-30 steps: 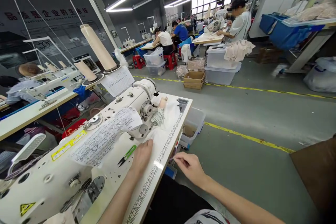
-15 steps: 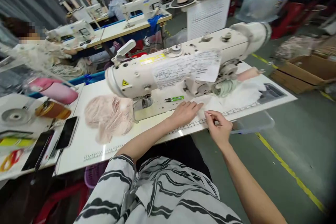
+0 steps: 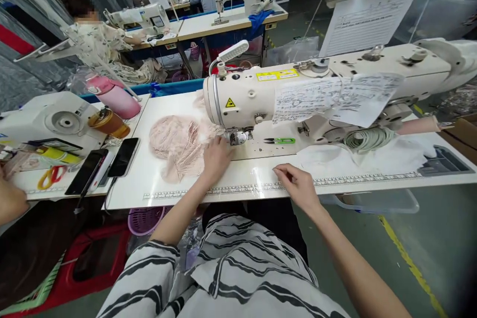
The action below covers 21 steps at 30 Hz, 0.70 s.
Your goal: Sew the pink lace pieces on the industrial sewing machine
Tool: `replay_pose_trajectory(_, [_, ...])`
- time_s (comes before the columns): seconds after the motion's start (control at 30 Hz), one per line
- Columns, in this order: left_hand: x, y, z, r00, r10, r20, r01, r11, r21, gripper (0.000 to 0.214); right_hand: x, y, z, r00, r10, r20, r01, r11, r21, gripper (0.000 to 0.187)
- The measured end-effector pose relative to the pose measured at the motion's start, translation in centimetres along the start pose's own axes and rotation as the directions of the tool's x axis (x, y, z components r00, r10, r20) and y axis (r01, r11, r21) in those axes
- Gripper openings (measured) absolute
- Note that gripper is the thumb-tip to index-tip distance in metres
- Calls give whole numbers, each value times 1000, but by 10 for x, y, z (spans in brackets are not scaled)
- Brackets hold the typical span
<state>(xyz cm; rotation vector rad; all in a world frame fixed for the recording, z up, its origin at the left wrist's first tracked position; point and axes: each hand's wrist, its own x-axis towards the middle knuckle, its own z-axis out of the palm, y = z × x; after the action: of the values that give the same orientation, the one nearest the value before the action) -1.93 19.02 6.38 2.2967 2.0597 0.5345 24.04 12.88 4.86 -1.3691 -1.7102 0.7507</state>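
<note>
My left hand (image 3: 217, 160) lies beside the needle area of the white sewing machine (image 3: 238, 102), fingers stretched forward over the right edge of a crumpled pale pink lacy fabric (image 3: 175, 141). Whether it grips the fabric I cannot tell. Over the front of the table my right hand (image 3: 297, 185) is closed, thumb and forefinger pinched together; anything between them is too small to make out. Green thread snips (image 3: 279, 141) rest on the machine bed between and beyond the hands. White cloth (image 3: 331, 156) is spread right of them, under a coil of pale green tape (image 3: 367, 138).
A ruler strip (image 3: 242, 190) runs along the table's front edge. To the left are a phone (image 3: 124, 157), a cup of brown drink (image 3: 108, 122), a pink bottle (image 3: 115, 98) and orange-red scissors (image 3: 51, 177). A co-worker's hand (image 3: 11, 201) shows at far left.
My left hand has moved left from the white cloth to the needle area by the pink fabric. My right hand stays pinched near the table edge, now apart from the cloth. The view has turned left.
</note>
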Motion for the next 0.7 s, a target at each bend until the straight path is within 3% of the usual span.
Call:
replay_pose_trajectory(0.17, [22, -9, 15, 995, -99, 17, 100, 993, -67, 12, 14, -16, 25, 985, -58, 160, 52, 998, 42, 28])
replay_pose_trajectory(0.33, [23, -13, 19, 992, -118, 36, 122, 979, -162, 8, 45, -19, 37, 976, -95, 195, 95, 995, 9, 25])
replay_pose_trajectory(0.5, [23, -17, 14, 988, -154, 32, 157, 956, -247, 10, 93, -25, 55, 956, -110, 273, 171, 962, -212, 23])
replay_pose_trajectory(0.7, [21, -17, 10, 987, -160, 26, 160, 934, -319, 10, 126, -23, 95, 914, -144, 379, 337, 789, -513, 37])
